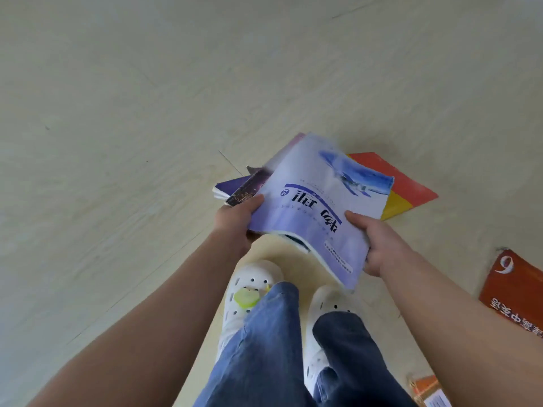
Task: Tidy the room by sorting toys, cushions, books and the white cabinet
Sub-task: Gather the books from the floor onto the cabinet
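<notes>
I hold a stack of books above the floor with both hands. The top one is a pale purple book (pixel 317 201) with a whale picture and dark characters on its cover. My left hand (pixel 235 221) grips the stack's left edge, thumb on the cover. My right hand (pixel 379 245) grips the right edge, thumb on top. A dark purple book (pixel 235 185) sticks out under the stack at the left. A red and yellow book (pixel 408 190) shows beyond the stack; whether it lies on the floor I cannot tell.
An orange-red book (pixel 517 292) with a white 9 lies on the pale wood floor (pixel 147 113) at the right. Another orange book (pixel 429 390) shows at the bottom right. My feet in white clogs (pixel 252 292) stand below the stack.
</notes>
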A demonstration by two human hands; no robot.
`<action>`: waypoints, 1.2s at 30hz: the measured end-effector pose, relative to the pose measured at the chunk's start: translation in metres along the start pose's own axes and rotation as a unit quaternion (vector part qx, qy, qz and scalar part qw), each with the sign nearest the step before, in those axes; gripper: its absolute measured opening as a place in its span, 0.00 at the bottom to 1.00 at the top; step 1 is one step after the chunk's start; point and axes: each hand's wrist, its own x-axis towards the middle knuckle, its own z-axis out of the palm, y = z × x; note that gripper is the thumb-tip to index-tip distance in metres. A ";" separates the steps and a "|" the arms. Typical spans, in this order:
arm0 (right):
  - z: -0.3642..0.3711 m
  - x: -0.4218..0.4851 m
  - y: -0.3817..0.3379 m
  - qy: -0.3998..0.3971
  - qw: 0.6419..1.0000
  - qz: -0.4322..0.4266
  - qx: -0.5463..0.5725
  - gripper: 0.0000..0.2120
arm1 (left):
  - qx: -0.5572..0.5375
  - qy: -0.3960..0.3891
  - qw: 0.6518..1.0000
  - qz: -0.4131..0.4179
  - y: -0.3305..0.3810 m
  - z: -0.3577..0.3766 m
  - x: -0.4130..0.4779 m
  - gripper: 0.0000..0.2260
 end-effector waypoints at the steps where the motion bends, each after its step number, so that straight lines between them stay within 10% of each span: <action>1: 0.009 -0.009 -0.006 0.002 1.000 -0.011 -0.024 0.07 | -0.029 0.009 1.000 -0.008 0.003 -0.005 -0.011 0.05; 23: 0.278 -0.263 0.208 -0.229 0.904 -0.012 -0.361 0.10 | -0.316 0.168 0.919 0.167 0.067 -0.371 -0.312 0.02; 36: 0.401 -0.398 0.376 -0.447 0.735 0.062 -0.507 0.06 | -0.489 0.350 0.734 0.316 0.020 -0.546 -0.463 0.14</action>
